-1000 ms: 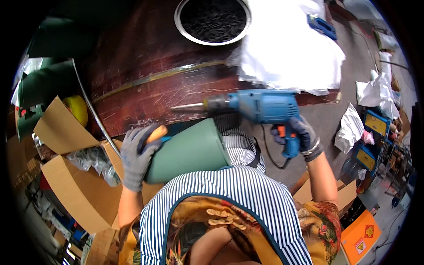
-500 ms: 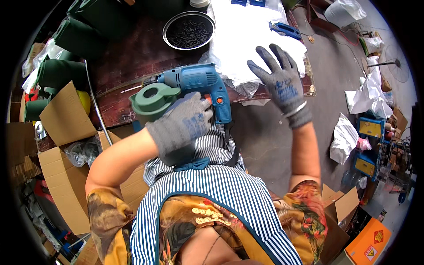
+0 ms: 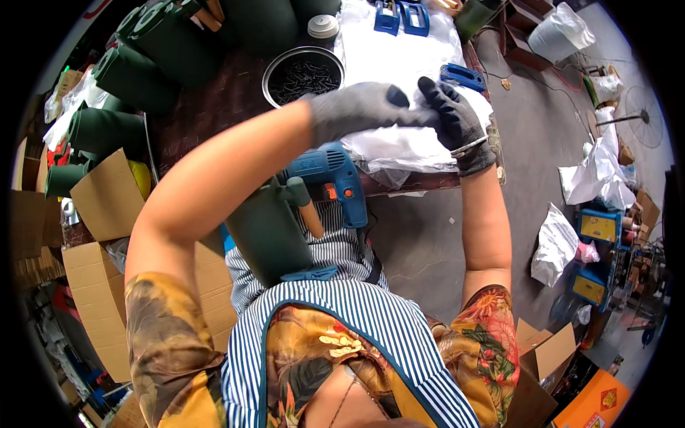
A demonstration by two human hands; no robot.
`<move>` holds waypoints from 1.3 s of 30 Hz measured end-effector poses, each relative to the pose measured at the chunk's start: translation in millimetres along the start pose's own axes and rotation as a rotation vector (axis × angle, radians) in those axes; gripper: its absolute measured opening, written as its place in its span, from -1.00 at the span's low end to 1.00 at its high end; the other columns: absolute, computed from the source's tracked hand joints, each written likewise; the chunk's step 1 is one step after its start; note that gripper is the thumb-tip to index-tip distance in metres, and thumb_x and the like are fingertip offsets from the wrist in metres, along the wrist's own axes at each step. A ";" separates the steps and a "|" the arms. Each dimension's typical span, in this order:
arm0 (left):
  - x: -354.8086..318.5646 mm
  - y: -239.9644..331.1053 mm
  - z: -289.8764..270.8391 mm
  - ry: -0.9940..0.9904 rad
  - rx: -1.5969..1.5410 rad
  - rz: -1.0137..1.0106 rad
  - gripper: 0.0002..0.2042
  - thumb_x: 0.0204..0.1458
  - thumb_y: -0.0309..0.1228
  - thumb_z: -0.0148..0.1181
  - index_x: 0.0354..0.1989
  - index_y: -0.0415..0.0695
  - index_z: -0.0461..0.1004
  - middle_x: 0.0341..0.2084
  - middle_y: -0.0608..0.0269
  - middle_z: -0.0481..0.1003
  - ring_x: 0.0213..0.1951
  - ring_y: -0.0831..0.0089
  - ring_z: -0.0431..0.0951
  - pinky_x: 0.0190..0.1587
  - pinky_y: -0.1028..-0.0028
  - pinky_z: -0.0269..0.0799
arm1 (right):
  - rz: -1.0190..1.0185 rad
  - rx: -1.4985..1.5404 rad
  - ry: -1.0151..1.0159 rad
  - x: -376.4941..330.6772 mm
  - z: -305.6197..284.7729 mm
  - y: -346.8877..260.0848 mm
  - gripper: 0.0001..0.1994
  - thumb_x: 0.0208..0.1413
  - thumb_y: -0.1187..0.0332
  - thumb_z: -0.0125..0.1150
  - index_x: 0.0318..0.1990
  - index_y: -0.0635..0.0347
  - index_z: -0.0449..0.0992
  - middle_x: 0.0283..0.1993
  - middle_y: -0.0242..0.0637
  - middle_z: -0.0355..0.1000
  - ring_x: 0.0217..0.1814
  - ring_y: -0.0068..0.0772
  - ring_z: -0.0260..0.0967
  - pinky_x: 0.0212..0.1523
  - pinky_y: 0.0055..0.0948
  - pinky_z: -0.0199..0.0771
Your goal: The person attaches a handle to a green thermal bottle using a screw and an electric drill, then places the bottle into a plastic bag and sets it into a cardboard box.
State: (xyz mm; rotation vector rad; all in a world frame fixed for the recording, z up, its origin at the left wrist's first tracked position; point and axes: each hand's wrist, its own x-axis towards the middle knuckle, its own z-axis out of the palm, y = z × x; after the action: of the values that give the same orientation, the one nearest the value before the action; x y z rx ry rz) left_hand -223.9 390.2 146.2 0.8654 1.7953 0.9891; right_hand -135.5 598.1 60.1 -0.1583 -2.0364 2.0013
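Note:
Both my hands wear grey gloves and meet above a white plastic-wrapped stack [image 3: 385,146] on the table. My left hand [image 3: 360,110] reaches across, its fingertips pressed together against my right palm and slightly blurred. My right hand [image 3: 460,128] curls its fingers around that spot; whatever lies between them is hidden. A dark green canister [image 3: 267,235] leans in my lap, partly behind my left forearm, with a wooden-tipped handle [image 3: 310,217] at its side. Beside it, a blue power drill [image 3: 332,167] lies at the table edge, its front end covered by my arm.
A metal bowl [image 3: 268,78] of dark screws stands behind my left forearm, near a white lid [image 3: 323,26]. Blue plastic pieces [image 3: 462,76] lie on the white stack. Green canisters [image 3: 135,78] crowd the left of the table. Cardboard boxes [image 3: 93,292] flank me.
My left hand has left the canister and drill area and swung up and right to my right hand. My right fingers went from spread to curled. The canister turned, showing its handle.

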 end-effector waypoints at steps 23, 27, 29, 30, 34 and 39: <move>-237.3 -221.0 -51.7 0.808 -0.275 0.428 -0.79 0.25 -0.35 0.13 -0.08 -0.23 0.44 -0.11 0.23 0.47 0.00 0.45 0.46 0.13 0.46 0.38 | -0.604 -0.565 -0.408 -51.5 169.0 -44.6 -0.79 0.06 0.41 0.28 -0.13 0.16 0.53 -0.08 -0.21 0.54 -0.04 -0.05 0.46 -0.02 -0.20 0.46; -260.4 -205.4 17.7 0.947 0.054 0.363 -0.74 0.05 -0.67 0.08 -0.06 -0.23 0.45 -0.02 0.08 0.43 0.05 0.28 0.50 0.15 0.40 0.39 | -0.522 -0.829 -0.279 -97.4 142.3 -36.0 -0.74 -0.03 0.40 0.31 -0.14 0.14 0.53 -0.03 -0.23 0.52 -0.01 -0.03 0.43 -0.04 -0.14 0.45; -260.5 -198.4 12.7 0.919 0.106 0.422 -0.67 -0.08 -0.68 0.15 -0.09 -0.17 0.49 0.01 0.08 0.45 0.08 0.17 0.50 0.16 0.30 0.42 | -0.549 -0.834 -0.277 -109.4 146.7 -48.0 -0.74 -0.04 0.39 0.32 -0.15 0.15 0.53 -0.03 -0.23 0.52 -0.02 -0.05 0.43 -0.03 -0.14 0.45; -262.5 -194.1 15.9 0.898 0.123 0.441 -0.66 -0.11 -0.66 0.17 -0.10 -0.14 0.50 0.01 0.09 0.46 0.09 0.14 0.50 0.18 0.24 0.42 | -0.562 -0.837 -0.274 -116.5 146.9 -53.1 -0.75 -0.04 0.39 0.32 -0.16 0.16 0.53 -0.03 -0.23 0.52 -0.02 -0.06 0.43 -0.03 -0.14 0.45; -270.3 -188.0 16.4 0.760 0.566 0.532 -0.66 -0.10 -0.56 0.21 -0.06 -0.11 0.49 0.03 0.02 0.48 0.16 -0.02 0.44 0.25 0.07 0.31 | -0.750 -1.083 -0.337 -163.1 123.3 -34.4 -0.71 -0.10 0.36 0.28 -0.13 -0.01 0.59 0.00 -0.32 0.53 0.02 -0.21 0.45 -0.04 -0.20 0.46; -262.9 -190.1 23.5 0.854 0.835 0.423 -0.66 -0.11 -0.54 0.18 -0.07 -0.10 0.49 0.07 0.05 0.48 0.19 -0.04 0.42 0.25 0.05 0.33 | -0.748 -1.323 -0.321 -182.9 139.0 -30.9 -0.74 -0.03 0.35 0.20 -0.13 -0.01 0.57 0.11 -0.38 0.49 0.11 -0.25 0.39 -0.02 -0.22 0.42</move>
State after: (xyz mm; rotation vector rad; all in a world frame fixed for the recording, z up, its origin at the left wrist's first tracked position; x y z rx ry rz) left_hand -135.3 87.6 66.2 1.5211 2.9402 0.9231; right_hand 4.6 413.7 68.4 0.6025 -2.6717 0.0946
